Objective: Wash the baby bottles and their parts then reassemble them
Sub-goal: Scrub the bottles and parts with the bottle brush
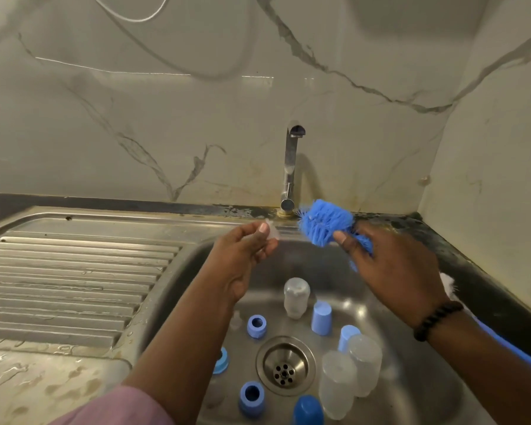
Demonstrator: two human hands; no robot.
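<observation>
sink (172, 289) below you, steel, with drain (285, 365) in the middle of the basin and ribbed drainboard (74, 271) on the left. your left hand (246, 253) is raised over the basin, thumb and fingers pinching a small clear teat (272, 232) at its top edge. your right hand (393, 265) grips the blue bottle brush (322, 220) just below its bristle head, fingers curled round the shaft; the bristle head points up-left toward the tap (290, 167), near it, contact unclear. the brush's blue handle (509, 348) runs back under your right wrist, which wears a dark bead bracelet (437, 320). teat and bristles are near each other but apart.

in the basin: one clear bottle (295, 297) behind the drain, lying or tilted, cannot tell which. two more clear bottles (350, 375) stand side by side right of the drain, touching or nearly so. two light blue caps (322, 318) sit between those groups, one just behind the right-hand bottles. a blue screw ring (256, 326) stands left of the drain, another ring (251, 397) in front of it, a third (221, 360) half hidden by your left forearm. a darker blue cap (308, 409) sits at the bottom edge. wet surface (28, 388) shows at lower left. marble-look wall (135, 118) behind the tap.
</observation>
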